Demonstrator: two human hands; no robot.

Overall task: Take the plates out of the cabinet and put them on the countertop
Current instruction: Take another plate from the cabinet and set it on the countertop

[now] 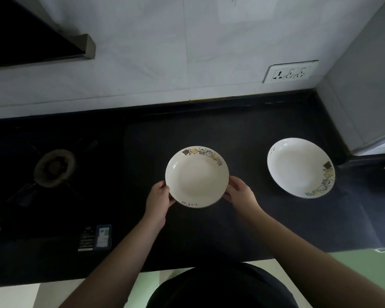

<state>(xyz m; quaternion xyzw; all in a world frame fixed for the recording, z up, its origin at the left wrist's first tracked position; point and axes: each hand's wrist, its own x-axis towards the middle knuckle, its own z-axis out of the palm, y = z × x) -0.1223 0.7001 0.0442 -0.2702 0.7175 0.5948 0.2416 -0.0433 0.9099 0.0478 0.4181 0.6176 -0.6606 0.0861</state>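
Over the dark countertop (242, 218), you hold a plate (197, 177) by its near rim, your left hand (157, 197) gripping at about eight o'clock and your right hand (239, 192) at about four, fingers curled under the edge. Whether it rests on the surface yet, you cannot tell. A second plate (301, 167) already lies flat at three o'clock of it, well apart. You seem to be setting this one down; next, seat it level and slip both hands out. Both forearms reach straight forward, converging on it.
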